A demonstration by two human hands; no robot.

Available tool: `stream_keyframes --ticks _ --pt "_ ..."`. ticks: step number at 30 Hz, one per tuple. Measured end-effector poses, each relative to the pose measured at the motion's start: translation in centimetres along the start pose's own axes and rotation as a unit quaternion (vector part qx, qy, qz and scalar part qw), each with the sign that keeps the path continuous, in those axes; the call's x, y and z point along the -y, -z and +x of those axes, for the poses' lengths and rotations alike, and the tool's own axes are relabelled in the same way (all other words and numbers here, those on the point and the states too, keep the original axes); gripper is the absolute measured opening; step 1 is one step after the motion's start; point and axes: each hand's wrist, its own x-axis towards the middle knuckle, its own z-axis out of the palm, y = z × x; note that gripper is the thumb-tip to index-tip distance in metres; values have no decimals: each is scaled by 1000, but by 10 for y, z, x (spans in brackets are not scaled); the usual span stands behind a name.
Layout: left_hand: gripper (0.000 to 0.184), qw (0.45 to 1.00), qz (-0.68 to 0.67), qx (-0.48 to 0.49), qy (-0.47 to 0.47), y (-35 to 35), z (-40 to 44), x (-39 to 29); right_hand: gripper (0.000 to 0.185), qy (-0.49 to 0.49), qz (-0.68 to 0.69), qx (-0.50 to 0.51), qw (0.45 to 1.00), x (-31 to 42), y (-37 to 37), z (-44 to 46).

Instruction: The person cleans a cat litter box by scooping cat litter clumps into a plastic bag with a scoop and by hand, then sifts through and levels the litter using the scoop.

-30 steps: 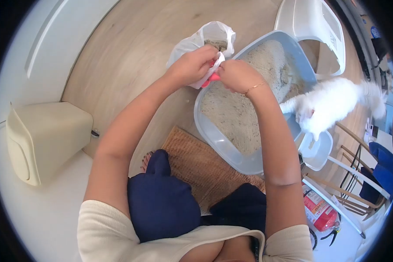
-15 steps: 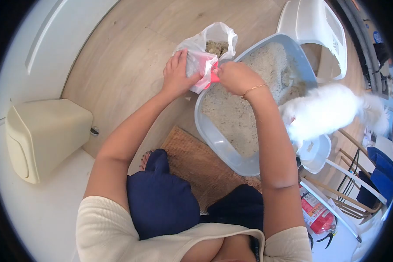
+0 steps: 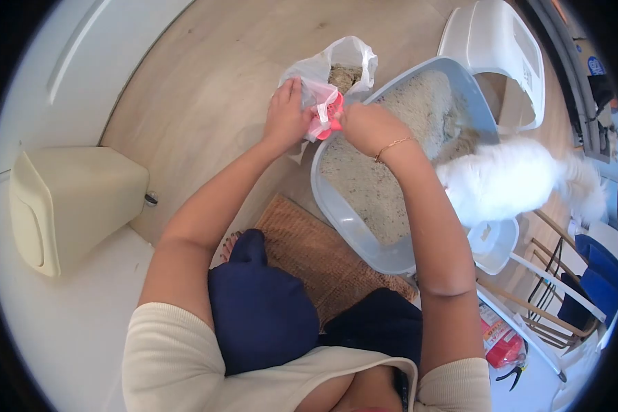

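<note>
My left hand is closed on the near side of a white translucent plastic bag, which stands open on the floor. Greyish-brown clumped litter shows inside it. A pinkish-red litter scoop is at the bag's near edge, partly covered by the plastic. My right hand grips the scoop, its fingers hiding most of the handle. Below that hand lies a light blue-grey litter box filled with pale litter.
A white fluffy cat stands against the box's right side. Behind it sits a white litter box hood. A brown mat lies by my feet. There is a cream bin at left, a light blue dustpan and a fire extinguisher at right.
The scoop shows more of its slotted head at the bag's edge, and my right hand has turned slightly. The cat's head has moved behind my right arm. The view has shifted a little.
</note>
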Motion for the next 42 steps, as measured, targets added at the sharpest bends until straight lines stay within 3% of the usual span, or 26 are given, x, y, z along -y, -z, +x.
stream_keyframes --ticks 2,4,7,14,18,21,26,32,36,39,42 --pt "68 1000 1 9 7 1 0 -2 38 -9 -2 0 1000 4 0 -2" --pt "68 1000 -2 11 10 0 0 -2 24 -6 -41 -7 999 8 -1 -4" --pt "68 1000 -3 10 8 -1 0 0 24 -11 -52 -16 998 15 -2 -12" --pt "65 1000 -15 7 4 3 -4 -2 29 15 -59 -49 997 21 -5 -23" --pt "61 1000 1 6 -12 3 -1 9 26 -18 -70 -37 997 25 10 -37" --pt "57 997 -62 7 -53 9 3 13 25 -39 -62 -36 997 19 18 -45" --pt "49 990 -135 21 -37 15 2 17 26 -34 -58 -30 997 12 19 -44" --pt "44 993 -113 3 -38 15 4 17 28 -92 -115 -46 988 3 41 -68" --pt "46 994 -93 -34 -53 16 9 6 32 -79 -94 -60 991 -3 36 -65" --pt "39 989 -119 -40 -74 31 20 -7 34 -73 -90 -54 992 2 38 -58" --pt "26 995 -58 -15 -80 34 30 -8 34 -70 -100 -39 992 5 41 -50"
